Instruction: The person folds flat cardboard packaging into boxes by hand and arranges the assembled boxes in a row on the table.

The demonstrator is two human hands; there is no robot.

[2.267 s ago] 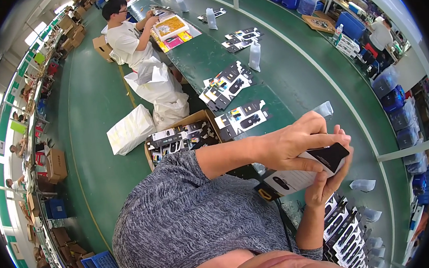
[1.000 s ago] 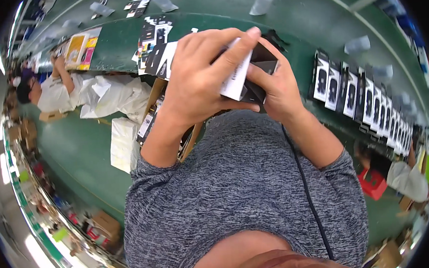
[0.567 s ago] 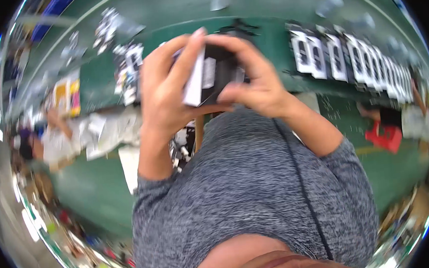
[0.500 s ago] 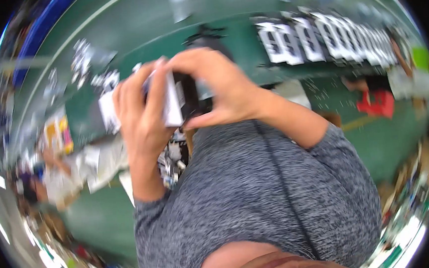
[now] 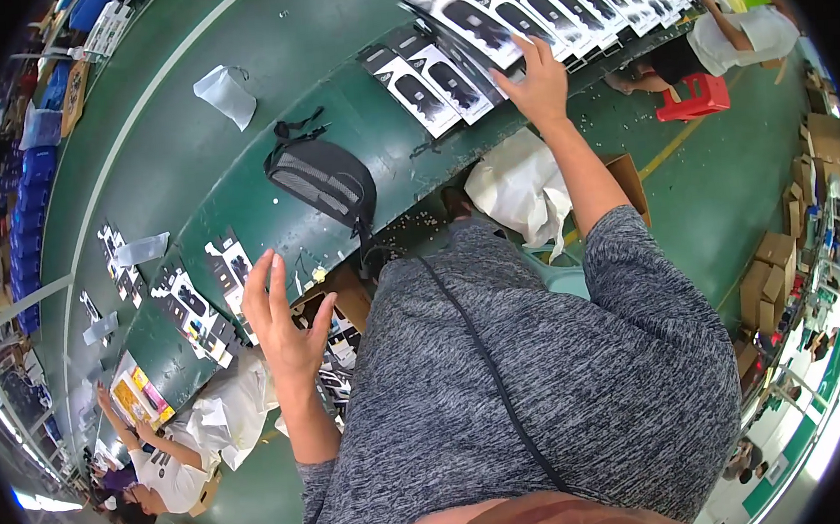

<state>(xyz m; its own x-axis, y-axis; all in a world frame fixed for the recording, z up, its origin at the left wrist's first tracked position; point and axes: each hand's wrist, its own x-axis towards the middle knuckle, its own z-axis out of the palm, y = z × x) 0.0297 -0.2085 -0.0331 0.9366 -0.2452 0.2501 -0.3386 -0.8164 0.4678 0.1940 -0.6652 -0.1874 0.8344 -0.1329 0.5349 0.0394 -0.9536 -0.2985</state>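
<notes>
My left hand (image 5: 286, 332) hovers in front of the bench edge, fingers and thumb apart, with nothing in it. My right hand (image 5: 536, 86) reaches forward to the near end of a long row of white-and-black printed boxes (image 5: 555, 11). Its fingers are spread, the tips at the lower edge of the closest, tilted box (image 5: 470, 23); whether they touch it is hard to tell. Two more such boxes (image 5: 418, 92) lie side by side just left of the row. Between my hands, a dark mesh-panelled bag (image 5: 322, 179) rests on the green bench.
Flat printed box pieces (image 5: 190, 312) lie on the bench at left, near a clear plastic bag (image 5: 226, 96). A white sack (image 5: 520, 182) and open carton (image 5: 626, 181) stand beside me. Co-workers sit at far left and right, one by a red stool (image 5: 696, 97).
Both hands held a white-and-black box together; now they are apart and that box has left them. My right hand moved right to the row, while my left hand dropped lower.
</notes>
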